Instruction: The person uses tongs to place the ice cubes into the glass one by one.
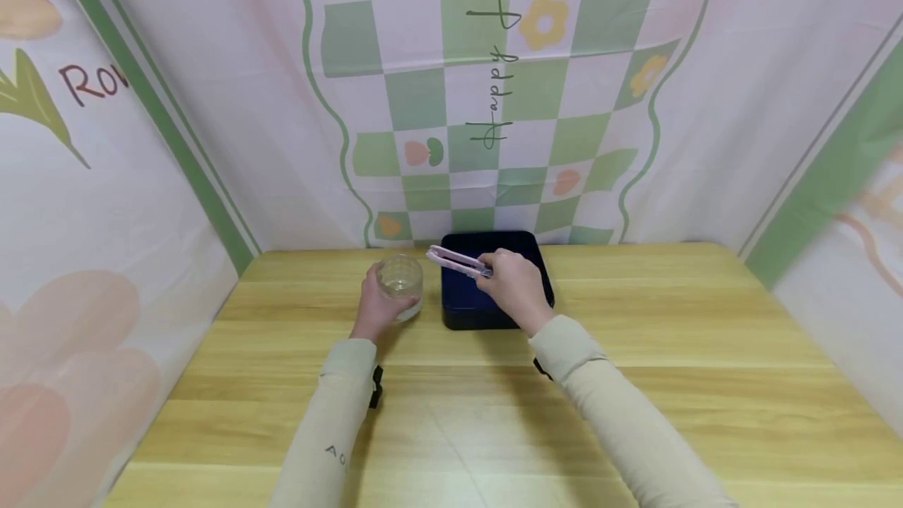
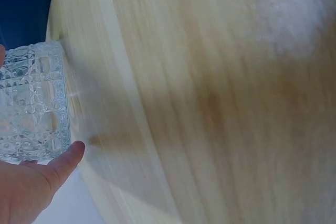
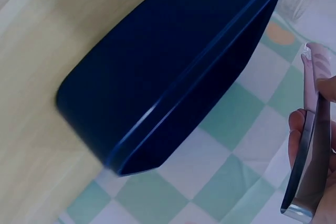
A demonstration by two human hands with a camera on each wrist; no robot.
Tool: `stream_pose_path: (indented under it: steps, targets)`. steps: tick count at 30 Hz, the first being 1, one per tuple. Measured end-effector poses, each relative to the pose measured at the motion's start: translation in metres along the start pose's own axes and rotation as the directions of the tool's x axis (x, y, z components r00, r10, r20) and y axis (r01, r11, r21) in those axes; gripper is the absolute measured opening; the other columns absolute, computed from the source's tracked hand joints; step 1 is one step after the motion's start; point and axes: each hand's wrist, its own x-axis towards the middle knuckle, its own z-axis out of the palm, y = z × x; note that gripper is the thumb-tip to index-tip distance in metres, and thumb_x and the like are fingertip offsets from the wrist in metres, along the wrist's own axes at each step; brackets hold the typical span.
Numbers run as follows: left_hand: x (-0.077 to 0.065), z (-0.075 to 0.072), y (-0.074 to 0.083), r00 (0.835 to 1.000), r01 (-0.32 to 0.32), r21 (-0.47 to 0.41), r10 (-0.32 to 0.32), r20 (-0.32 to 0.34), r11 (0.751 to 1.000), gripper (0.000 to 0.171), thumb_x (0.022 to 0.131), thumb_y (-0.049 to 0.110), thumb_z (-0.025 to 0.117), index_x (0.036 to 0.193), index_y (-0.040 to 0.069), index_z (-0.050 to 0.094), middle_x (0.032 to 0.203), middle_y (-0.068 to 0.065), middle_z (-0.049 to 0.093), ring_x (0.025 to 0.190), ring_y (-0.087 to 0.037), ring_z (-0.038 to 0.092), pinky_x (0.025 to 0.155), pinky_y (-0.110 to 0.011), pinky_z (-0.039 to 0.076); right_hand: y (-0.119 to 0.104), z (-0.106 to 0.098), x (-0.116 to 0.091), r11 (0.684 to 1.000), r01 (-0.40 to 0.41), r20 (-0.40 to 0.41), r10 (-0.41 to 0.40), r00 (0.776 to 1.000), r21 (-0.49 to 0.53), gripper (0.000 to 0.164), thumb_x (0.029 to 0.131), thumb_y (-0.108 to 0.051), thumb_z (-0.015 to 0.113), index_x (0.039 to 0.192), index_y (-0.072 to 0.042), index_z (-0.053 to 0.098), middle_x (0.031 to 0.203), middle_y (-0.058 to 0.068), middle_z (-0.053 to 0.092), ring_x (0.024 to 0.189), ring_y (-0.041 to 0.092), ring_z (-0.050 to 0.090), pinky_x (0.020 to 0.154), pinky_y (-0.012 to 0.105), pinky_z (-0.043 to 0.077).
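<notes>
My left hand point(image 1: 378, 310) grips a clear drinking glass point(image 1: 402, 273), fingers on its left side and the thumb across its near side. The left wrist view shows the embossed pattern of the glass point(image 2: 34, 103) and a fingertip beside its base. A pair of tongs point(image 1: 458, 260) is in my right hand point(image 1: 520, 287), above a dark blue box. Its pink tips point left toward the glass. In the right wrist view, the tongs point(image 3: 310, 156) have a metal handle; whether the tips hold something is too small to tell.
The open-topped dark blue box point(image 1: 462, 318) stands at the back of the wooden table point(image 1: 635, 382), just right of the glass. Behind it hangs a green and white checked cloth point(image 1: 473, 100). Printed cloth point(image 1: 92, 226) also covers the left side.
</notes>
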Motion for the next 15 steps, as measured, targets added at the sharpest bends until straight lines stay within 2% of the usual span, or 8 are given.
stream_pose_path:
  steps: [7, 15]
  targets:
    - [0.001, 0.0, -0.001, 1.0, -0.015, -0.02, 0.015, 0.006, 1.0, 0.097, 0.068, 0.013, 0.084, 0.146, 0.004, 0.026, 0.142, -0.026, 0.037, 0.131, -0.042, 0.041, 0.112, -0.055, 0.034, -0.017, 0.006, 0.001, 0.999, 0.031, 0.019, -0.031, 0.999, 0.015, 0.024, 0.082, -0.021, 0.073, 0.103, -0.011, 0.074, 0.085, 0.007, 0.07, 0.065, 0.02, 0.064, 0.056, 0.035, 0.055]
    - [0.0, -0.001, 0.0, 1.0, 0.004, -0.005, -0.003, 0.026, 1.0, 0.098, 0.07, 0.015, 0.083, 0.148, 0.005, 0.023, 0.145, -0.026, 0.034, 0.132, -0.042, 0.04, 0.113, -0.055, 0.033, -0.022, 0.015, -0.002, 0.998, 0.064, 0.008, -0.064, 0.998, 0.015, 0.023, 0.08, -0.02, 0.076, 0.1, -0.01, 0.075, 0.084, 0.007, 0.07, 0.064, 0.02, 0.062, 0.056, 0.034, 0.053]
